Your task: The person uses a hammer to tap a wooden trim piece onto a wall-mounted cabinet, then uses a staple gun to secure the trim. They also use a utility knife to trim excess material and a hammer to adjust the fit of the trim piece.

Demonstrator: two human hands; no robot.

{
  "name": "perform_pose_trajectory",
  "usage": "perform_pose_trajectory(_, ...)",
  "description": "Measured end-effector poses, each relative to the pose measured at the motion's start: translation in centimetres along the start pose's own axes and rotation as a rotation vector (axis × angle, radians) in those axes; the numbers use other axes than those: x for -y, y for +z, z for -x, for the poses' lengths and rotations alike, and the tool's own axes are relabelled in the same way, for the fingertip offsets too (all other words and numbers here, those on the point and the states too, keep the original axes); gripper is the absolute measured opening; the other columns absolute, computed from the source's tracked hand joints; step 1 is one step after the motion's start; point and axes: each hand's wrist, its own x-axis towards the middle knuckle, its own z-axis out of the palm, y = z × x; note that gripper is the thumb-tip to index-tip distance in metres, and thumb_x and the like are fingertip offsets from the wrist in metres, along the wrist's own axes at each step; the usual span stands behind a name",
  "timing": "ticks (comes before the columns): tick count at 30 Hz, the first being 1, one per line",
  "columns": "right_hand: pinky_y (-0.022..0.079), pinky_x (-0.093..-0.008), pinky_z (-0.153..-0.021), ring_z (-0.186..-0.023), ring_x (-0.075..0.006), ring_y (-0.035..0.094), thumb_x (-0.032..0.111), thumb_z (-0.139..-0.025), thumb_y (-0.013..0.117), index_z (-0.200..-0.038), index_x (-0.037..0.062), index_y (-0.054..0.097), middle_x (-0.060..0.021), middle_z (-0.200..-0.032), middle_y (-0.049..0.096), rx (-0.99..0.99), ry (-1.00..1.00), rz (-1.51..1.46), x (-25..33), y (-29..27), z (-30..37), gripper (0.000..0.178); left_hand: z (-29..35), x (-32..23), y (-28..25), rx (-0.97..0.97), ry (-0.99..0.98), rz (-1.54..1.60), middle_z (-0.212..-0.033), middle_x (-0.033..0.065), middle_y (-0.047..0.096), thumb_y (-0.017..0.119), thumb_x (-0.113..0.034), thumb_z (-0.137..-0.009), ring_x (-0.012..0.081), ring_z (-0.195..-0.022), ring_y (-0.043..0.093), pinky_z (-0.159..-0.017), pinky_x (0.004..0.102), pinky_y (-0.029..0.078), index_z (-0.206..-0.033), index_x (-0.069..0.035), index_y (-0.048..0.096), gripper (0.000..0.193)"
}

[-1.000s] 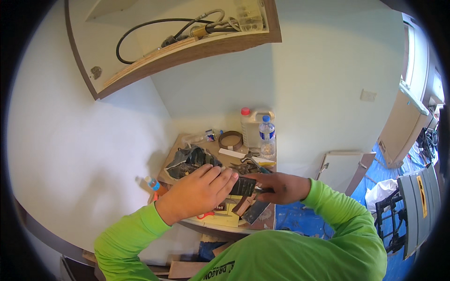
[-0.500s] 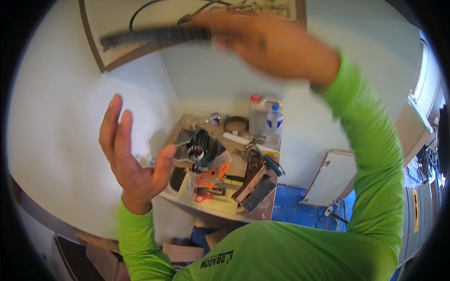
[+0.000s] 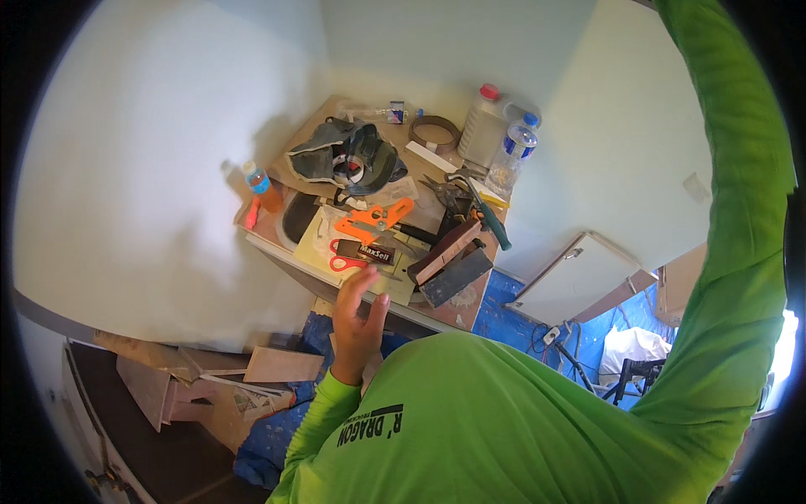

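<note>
My left hand [image 3: 357, 328] is at the near edge of a cluttered table [image 3: 290, 260], thumb and fingers apart, with nothing in it. Its fingertips are closest to a dark printed packet [image 3: 374, 252] and red-handled scissors [image 3: 342, 262]; I cannot tell whether they touch. Beyond these lies an orange cutting tool [image 3: 374, 220]. To the right of them a brown-and-black block-like tool [image 3: 453, 273] rests beside green-handled pliers [image 3: 491, 220]. My right arm, in a green sleeve, reaches up along the right side, and its hand is out of view.
A dark cloth bag [image 3: 369, 160], a roll of brown tape [image 3: 435, 133], a white jug [image 3: 483, 126] and a water bottle [image 3: 510, 160] crowd the table's back. An orange-drink bottle [image 3: 264, 186] is at left. Boards [image 3: 284, 367] lie below; a white panel [image 3: 575, 277] leans at right.
My left hand has come down from in front of the wall to the table edge. My right hand, with a long dark object, has gone up out of view. The view has tilted down.
</note>
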Motion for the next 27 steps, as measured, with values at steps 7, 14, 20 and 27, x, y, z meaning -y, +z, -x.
perform_pose_trajectory(7,0.034,-0.0436,-0.118,-0.138,-0.0344,0.051,0.004,-0.091,0.045,-0.149,0.0162,0.054,-0.0156,-0.150,0.054,-0.012,-0.005,-0.219,-1.1,1.4,-1.8,0.060,1.2,1.4,-0.1,0.031,-0.082,0.001,-0.124,0.0188,0.068,0.068,-0.005,-0.089,0.0327,-0.116,0.064,-0.103,0.0396,0.048,-0.118,0.003,0.066,0.030)
perform_pose_trajectory(14,0.048,-0.0484,-0.103,-0.121,-0.0318,0.063,0.024,-0.094,0.063,-0.126,0.0036,0.070,-0.0232,-0.128,0.067,-0.374,0.118,-0.056,-0.3,2.0,-0.6,0.039,-0.5,1.3,0.9,0.117,-0.091,0.052,-0.123,0.0182,0.068,0.068,-0.005,-0.089,0.0298,-0.112,0.065,-0.098,0.0387,0.051,-0.118,0.003,0.067,0.030)
perform_pose_trajectory(20,0.052,-0.0369,-0.065,-0.071,-0.0221,0.066,0.018,-0.098,0.063,-0.099,0.0031,0.066,-0.0104,-0.079,0.066,-0.993,-0.012,-0.532,5.0,9.8,9.8,0.015,1.3,1.9,1.0,0.110,-0.246,0.167,-0.123,0.0149,0.065,0.067,-0.004,-0.093,0.0225,-0.110,0.064,-0.095,0.0354,0.052,-0.122,0.004,0.065,0.031)
perform_pose_trajectory(27,0.055,-0.0310,-0.070,-0.077,-0.0187,0.066,0.018,-0.098,0.066,-0.100,-0.0010,0.066,-0.0083,-0.085,0.067,-1.185,0.411,-1.852,-0.6,13.9,14.3,0.019,0.7,0.6,1.4,0.210,-0.378,0.201,-0.118,0.0110,0.065,0.066,-0.007,-0.096,0.0174,-0.104,0.065,-0.094,0.0309,0.051,-0.126,0.005,0.063,0.032)
